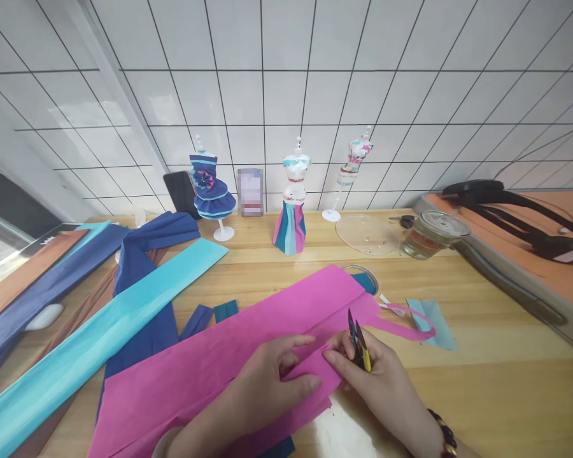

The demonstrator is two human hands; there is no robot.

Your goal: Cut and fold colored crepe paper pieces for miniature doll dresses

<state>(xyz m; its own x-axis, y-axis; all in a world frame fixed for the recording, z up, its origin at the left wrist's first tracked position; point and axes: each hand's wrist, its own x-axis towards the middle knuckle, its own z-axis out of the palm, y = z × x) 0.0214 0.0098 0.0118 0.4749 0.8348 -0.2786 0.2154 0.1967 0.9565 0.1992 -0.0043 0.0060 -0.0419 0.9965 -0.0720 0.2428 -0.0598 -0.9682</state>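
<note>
A large folded sheet of pink crepe paper [210, 340] slants across the front of the table. My right hand [379, 375] pinches its near right edge between thumb and finger. Tucked in that same hand are small scissors [360, 343] with a yellow handle, their dark blades parted and pointing up. My left hand [272, 381] lies over the paper, thumb and fingers apart. A thin pink paper loop [424, 327] curls out past the sheet's right end, over a light blue paper piece [434, 324]. Part of a round container [373, 280] shows behind the sheet.
Three small mannequins stand at the back: one in a blue dress [212, 191], one in a striped skirt [290, 226], one in a patterned top [358, 156]. Turquoise crepe paper [105, 340] lies left. A lidded tub [432, 235] and a black-handled tool [405, 221] sit back right.
</note>
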